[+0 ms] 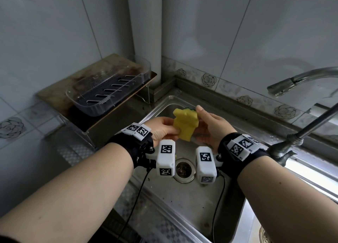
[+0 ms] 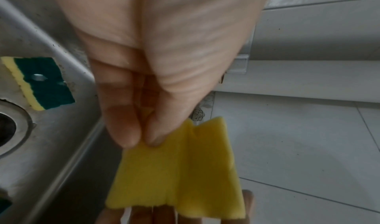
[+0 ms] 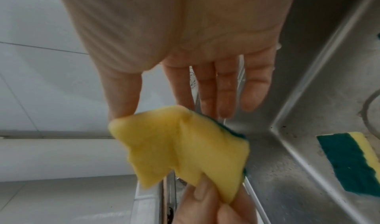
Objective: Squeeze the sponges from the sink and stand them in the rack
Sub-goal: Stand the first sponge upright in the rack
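- Pale grey wall tiles (image 1: 201, 23) back this kitchen corner, with a steel sink basin (image 1: 197, 202) straight below both hands.
- Far off to the left of the fingers, a clear plastic rack with dark slots (image 1: 108, 93) sits on a worn brown board (image 1: 60, 89), nothing standing in it yet.
- Left hand (image 1: 162, 128): thumb and fingertips (image 2: 125, 130) pinch the near corner of a crumpled yellow sponge with a green scrub backing (image 1: 185, 123), so it's definitely gripping it.
- That sponge hangs between the two hands over the basin, creased down the middle, not touching the metal.
- Right hand (image 1: 212, 125): thumb on the sponge's far edge, the index finger seems to be behind it, and the other three fingers (image 3: 226, 87) hang straight and loose just past it. A light pinch, not a full squeeze.
- Under the fingers, a second flat yellow-and-green sponge (image 2: 41, 83) lies scrub side up on the sink floor, beside the round metal drain (image 1: 183, 169).
- Off to the right of the fingers, a dull metal tap (image 1: 300, 78) arches over the basin.
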